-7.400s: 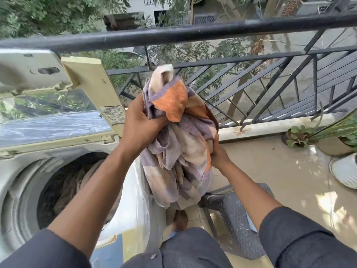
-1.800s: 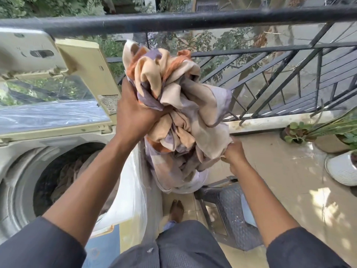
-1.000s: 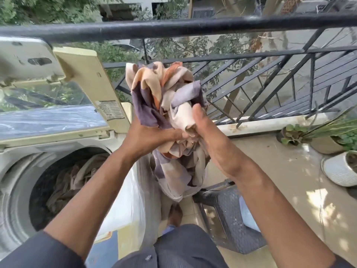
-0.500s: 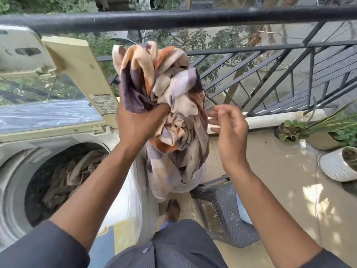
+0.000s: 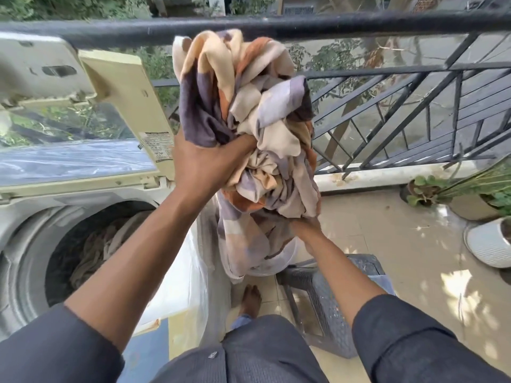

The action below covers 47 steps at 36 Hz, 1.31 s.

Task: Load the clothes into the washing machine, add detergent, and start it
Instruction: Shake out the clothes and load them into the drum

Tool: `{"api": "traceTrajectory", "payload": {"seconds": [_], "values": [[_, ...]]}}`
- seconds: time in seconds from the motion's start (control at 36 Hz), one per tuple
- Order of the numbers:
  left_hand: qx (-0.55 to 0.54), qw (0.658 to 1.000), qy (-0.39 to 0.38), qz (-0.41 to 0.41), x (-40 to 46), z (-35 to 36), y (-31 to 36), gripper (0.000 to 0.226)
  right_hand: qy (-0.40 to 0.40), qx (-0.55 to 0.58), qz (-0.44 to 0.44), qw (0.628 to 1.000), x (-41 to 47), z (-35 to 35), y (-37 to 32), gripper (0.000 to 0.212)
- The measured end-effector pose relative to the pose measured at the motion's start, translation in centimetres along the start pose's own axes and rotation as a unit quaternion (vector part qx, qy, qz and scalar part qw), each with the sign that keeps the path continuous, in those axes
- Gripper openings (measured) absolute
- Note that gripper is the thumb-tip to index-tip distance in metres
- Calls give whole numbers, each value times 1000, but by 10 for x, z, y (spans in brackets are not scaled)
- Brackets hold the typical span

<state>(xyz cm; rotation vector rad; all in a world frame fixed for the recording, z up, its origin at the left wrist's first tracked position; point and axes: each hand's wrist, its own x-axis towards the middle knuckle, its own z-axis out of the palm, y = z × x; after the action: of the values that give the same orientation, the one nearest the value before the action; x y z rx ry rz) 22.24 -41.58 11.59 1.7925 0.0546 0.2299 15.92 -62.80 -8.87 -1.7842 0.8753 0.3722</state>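
A top-loading washing machine (image 5: 25,239) fills the left of the frame, its lid (image 5: 83,134) tipped up and back toward the black balcony railing (image 5: 387,26) that runs across the top. Brownish clothes (image 5: 102,250) lie in the drum at lower left. At centre, a bundled cloth (image 5: 257,128) in cream, orange and purple is held up in front of the railing, to the right of the drum opening and above a grey plastic stool (image 5: 326,308). The left hand (image 5: 204,167) grips the bundle's upper part, fingers curled deep into the folds. The right hand (image 5: 304,229) sits under the bundle's lower right, mostly hidden by fabric; it touches the cloth, but its fingers cannot be made out. Half a second ago that hand hung free of the cloth, fingers loosely bent, up at the height of the bundle's middle; it is now lower and against the fabric. Potted plants (image 5: 431,189) stand at the right edge, with open tiled floor (image 5: 387,244) between them and the stool.
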Motion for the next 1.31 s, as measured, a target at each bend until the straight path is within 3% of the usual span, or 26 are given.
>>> {"api": "traceTrajectory", "payload": {"seconds": [0.19, 0.31, 0.42, 0.53, 0.64, 0.72, 0.81, 0.86, 0.92, 1.03, 1.11, 1.22, 1.31], "values": [[19, 999, 30, 26, 7, -3, -31, 95, 42, -58, -47, 996, 1, -55, -7, 27], [59, 997, 28, -40, 12, -2, -43, 84, 6, -92, -74, 993, -20, -90, -26, 21], [87, 995, 34, -21, 16, -3, -41, 83, -97, -176, -124, 972, -44, -121, -44, 17], [98, 993, 51, -36, 22, -5, -39, 77, -194, -200, -65, 958, -67, -137, -59, 20], [98, 991, 66, -55, 25, -8, -40, 84, -204, -329, -36, 921, -66, -143, -61, 10], [109, 992, 62, -14, 18, -9, -33, 90, -173, -390, -48, 903, -60, -148, -57, 10], [135, 990, 46, -6, 11, -10, -22, 89, -113, -286, -81, 948, -68, -152, -59, 23], [146, 988, 43, -3, 9, -9, -23, 85, -107, -179, -97, 973, -75, -151, -65, 43], [141, 989, 40, -2, 7, -7, -29, 91, -116, -69, -127, 983, -83, -147, -74, 45], [157, 987, 20, -17, 2, -6, -28, 95, -184, 97, -243, 948, -103, -138, -101, 37], [186, 981, 18, -49, 3, -3, -24, 87, -227, 149, -315, 909, -119, -124, -118, 30], [175, 982, 20, -73, 2, 0, -23, 41, -308, 134, -305, 891, -135, -95, -126, 48], [80, 989, -14, -123, -2, -1, -22, 41, -319, 150, -319, 880, -142, -76, -131, 50]]}}
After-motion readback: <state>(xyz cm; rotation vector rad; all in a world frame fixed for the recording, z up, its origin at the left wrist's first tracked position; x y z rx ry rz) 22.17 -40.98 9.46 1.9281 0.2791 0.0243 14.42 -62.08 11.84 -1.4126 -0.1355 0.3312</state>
